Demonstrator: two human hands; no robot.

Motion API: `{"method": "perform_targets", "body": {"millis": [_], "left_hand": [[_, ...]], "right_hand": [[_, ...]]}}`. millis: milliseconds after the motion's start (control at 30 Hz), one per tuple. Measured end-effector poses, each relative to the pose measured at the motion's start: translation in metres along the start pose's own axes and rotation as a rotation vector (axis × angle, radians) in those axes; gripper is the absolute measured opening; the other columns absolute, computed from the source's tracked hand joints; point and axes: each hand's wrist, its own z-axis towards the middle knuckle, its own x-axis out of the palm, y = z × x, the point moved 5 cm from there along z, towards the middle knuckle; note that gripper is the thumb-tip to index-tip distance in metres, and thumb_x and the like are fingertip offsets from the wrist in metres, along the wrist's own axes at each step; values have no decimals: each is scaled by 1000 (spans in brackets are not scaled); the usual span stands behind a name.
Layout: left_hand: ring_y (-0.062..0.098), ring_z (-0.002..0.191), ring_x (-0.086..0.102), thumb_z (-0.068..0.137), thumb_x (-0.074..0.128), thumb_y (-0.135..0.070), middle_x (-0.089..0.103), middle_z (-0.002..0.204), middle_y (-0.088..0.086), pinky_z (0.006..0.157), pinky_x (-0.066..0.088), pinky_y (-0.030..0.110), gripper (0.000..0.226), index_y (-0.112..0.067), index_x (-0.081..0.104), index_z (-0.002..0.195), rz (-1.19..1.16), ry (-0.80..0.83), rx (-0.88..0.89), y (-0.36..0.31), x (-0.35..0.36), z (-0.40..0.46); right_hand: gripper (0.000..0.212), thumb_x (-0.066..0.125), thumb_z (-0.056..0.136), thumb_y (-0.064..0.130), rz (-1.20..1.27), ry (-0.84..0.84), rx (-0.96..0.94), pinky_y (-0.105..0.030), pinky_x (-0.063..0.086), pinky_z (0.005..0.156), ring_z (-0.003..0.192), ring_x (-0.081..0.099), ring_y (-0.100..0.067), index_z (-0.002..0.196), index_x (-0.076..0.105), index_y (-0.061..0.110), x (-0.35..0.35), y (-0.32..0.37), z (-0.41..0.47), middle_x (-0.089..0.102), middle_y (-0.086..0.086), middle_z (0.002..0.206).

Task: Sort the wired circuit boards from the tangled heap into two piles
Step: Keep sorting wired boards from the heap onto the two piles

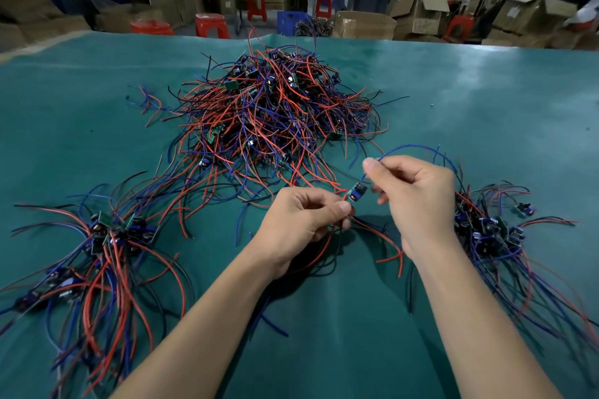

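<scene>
One board held up between two sorted piles

The left hand pinches red leads beside a small circuit board; the right hand pinches its blue wire. Piles lie toward the bench's left and right edges. Trailing leads may snag the tangled heap beyond, dragging boards out.

A green-covered table bears a tangled heap and two smaller piles.

left pile cut by frame edge, heap boards mostly buried under wires
</scene>
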Motion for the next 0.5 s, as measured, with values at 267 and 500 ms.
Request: {"method": "perform_targets", "body": {"millis": [267, 500], "left_hand": [[7, 39, 31, 91, 66, -9, 66, 68, 6, 38, 22, 13, 12, -2, 74, 87, -72, -138, -6, -1, -7, 1], [7, 35, 27, 95, 61, -13, 61, 56, 8, 36, 19, 12, 21, -12, 74, 78, -47, -192, 90, -3, -10, 0]], "right_hand": [[22, 67, 98, 20, 178, -503, 120, -23, 43, 44, 50, 57, -10, 77, 65, 16, -47, -9, 10, 67, -2, 71], [25, 80, 82, 37, -15, 265, 165, -25, 53, 58, 66, 67, -9, 96, 77, 17, 37, -7, -19, 78, 0, 80]]}}
